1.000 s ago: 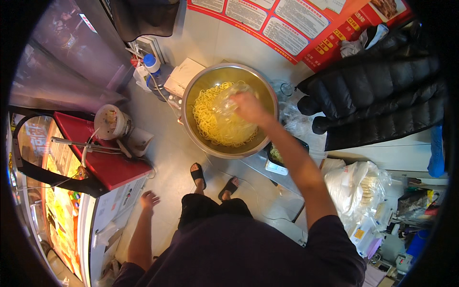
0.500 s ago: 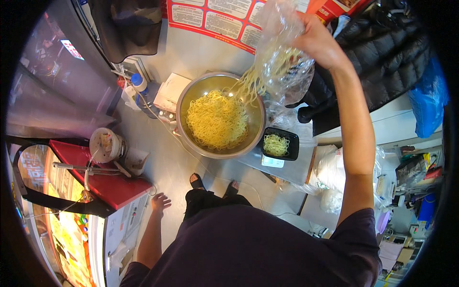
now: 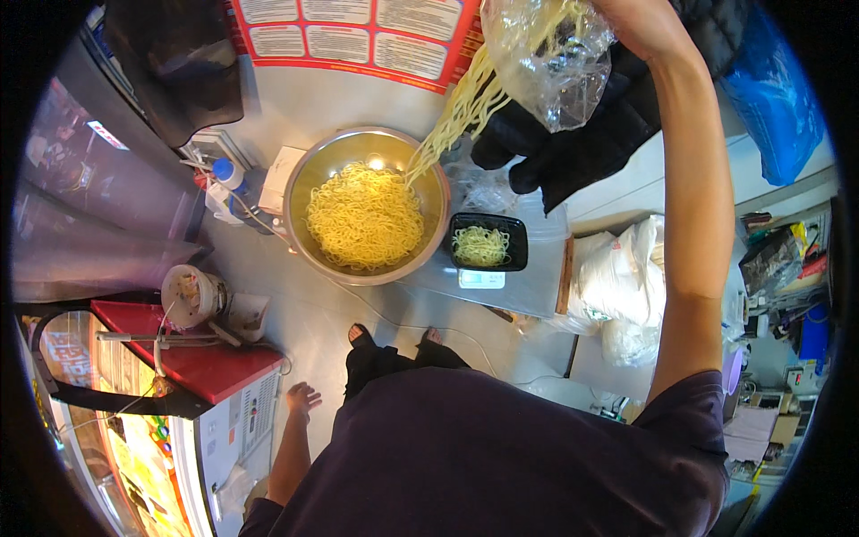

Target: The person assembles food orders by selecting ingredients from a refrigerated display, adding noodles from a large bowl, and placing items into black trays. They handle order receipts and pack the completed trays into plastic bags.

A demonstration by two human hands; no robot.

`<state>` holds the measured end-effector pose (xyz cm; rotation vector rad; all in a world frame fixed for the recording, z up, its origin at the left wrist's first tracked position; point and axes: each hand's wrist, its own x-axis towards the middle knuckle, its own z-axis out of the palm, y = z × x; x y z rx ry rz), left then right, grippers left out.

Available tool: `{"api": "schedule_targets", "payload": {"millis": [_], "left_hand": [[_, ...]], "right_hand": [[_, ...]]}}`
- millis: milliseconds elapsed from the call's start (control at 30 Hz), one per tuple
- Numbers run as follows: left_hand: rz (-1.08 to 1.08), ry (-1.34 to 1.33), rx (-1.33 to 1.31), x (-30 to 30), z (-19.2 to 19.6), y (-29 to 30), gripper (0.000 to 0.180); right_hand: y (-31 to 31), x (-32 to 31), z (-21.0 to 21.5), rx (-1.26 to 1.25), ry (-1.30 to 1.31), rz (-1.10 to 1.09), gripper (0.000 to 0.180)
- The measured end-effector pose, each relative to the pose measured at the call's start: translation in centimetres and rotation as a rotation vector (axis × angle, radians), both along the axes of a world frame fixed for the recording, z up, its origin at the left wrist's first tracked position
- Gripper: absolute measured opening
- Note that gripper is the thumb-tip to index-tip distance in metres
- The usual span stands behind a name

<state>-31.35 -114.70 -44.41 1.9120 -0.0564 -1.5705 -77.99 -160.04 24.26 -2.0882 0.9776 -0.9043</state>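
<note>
Pale yellow noodles (image 3: 365, 217) filled a silver metal bowl (image 3: 309, 179), and more trailed from a clear plastic bag (image 3: 555, 63). A black tray (image 3: 514, 234) sat on a white scale (image 3: 481, 278). Behind hung a red-bordered poster (image 3: 358, 36) beside a black padded jacket (image 3: 573, 143).

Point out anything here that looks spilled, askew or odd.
Nothing is spilled. One oddity: the right hand holds a clear plastic bag high, with noodles trailing from it down into the metal bowl. The left hand hangs free.
</note>
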Motion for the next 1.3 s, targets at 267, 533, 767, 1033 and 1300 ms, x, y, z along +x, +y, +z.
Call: {"api": "schedule_targets", "payload": {"millis": [267, 533, 767, 1033, 1300], "left_hand": [[0.014, -0.035, 0.074, -3.3, 0.8, 3.5, 0.037], [-0.071, -0.042, -0.065, -6.2, 2.6, -0.8, 0.038], [-0.145, -0.105, -0.045, -6.6, 5.4, -2.0, 0.044], [-0.211, -0.103, 0.074, -5.2, 3.4, -0.8, 0.042], [-0.251, -0.077, -0.022, -5.4, 4.5, -5.3, 0.046]], "right_hand": [[3.5, -8.5, -5.7, -0.194, 0.306, -0.030, 0.027], [6.0, -12.5, -28.7, -0.067, 0.463, -0.018, 0.037], [8.4, -20.5, -46.8, 0.043, 0.548, -0.236, 0.035], [12.1, -26.6, -45.8, 0.592, 0.076, -0.357, 0.042], [12.3, -25.8, -46.6, 0.569, 0.036, -0.394, 0.036]]}}
